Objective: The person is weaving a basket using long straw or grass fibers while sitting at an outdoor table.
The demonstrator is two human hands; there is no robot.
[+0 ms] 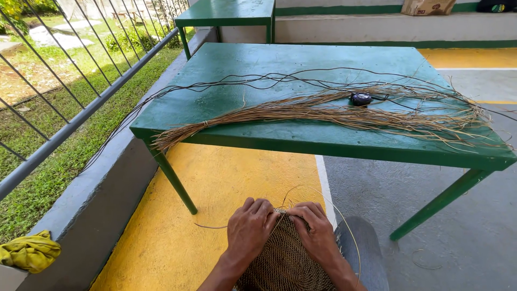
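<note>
My left hand (249, 226) and my right hand (316, 229) both grip the top edge of a brown woven basket piece (283, 261) held over my lap at the bottom of the head view. The fingers of both hands curl over its rim, close together. A thin loose strand (344, 221) arcs up and round from the weave to the right of my right hand. On the green table (231, 70) in front of me lies a long bundle of tan fibres (323, 110) with dark thin vines (269, 81) above it.
A small black round object (361, 98) sits on the table among the fibres. A metal railing (81, 113) and grass run along the left. A yellow cloth (29, 250) lies at the lower left. A second green table (229, 13) stands behind. The floor is yellow and grey.
</note>
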